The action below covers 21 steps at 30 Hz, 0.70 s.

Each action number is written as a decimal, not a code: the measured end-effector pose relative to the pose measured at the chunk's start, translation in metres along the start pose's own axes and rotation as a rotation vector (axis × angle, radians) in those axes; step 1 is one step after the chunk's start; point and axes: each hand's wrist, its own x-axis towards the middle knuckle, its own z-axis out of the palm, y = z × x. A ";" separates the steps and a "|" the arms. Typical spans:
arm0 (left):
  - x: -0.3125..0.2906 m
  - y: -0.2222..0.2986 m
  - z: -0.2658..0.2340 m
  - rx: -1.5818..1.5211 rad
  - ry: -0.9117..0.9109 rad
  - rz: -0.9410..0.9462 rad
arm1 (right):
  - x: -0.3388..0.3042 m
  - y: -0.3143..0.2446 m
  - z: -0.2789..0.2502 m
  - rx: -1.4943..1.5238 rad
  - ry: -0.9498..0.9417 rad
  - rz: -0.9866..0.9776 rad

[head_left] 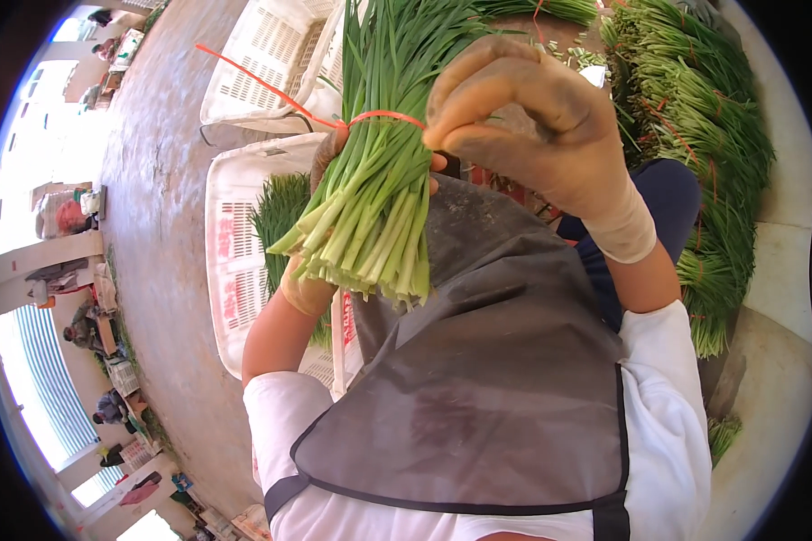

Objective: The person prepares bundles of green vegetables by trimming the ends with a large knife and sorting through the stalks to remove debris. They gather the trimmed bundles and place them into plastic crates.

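Chive bunch (370, 207): above the apron (478, 379), left hand (311, 279) clenched around its stalks. Right hand (523, 117) pinches the red tie (383, 115) at the bunch's middle. Tying appears underway; cinching needs steady tension. White crate (230, 261) behind the bunch.

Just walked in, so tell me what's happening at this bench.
A person in gloves and a grey apron is bundling green chives. The left hand grips the bundle of chives from behind, cut ends toward the person. The right hand pinches a red band wrapped around the stalks, one end trailing left. White plastic crates sit beyond, and tied bundles are piled to the right.
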 end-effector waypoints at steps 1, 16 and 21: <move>0.000 -0.001 0.001 0.012 -0.017 0.019 | -0.002 0.001 0.001 -0.135 -0.004 -0.035; 0.022 0.018 -0.028 -0.317 -0.271 -0.165 | -0.046 0.026 -0.018 -0.238 -0.190 0.556; 0.026 0.012 -0.022 -0.347 -0.432 0.004 | -0.053 0.004 0.006 0.110 0.084 0.663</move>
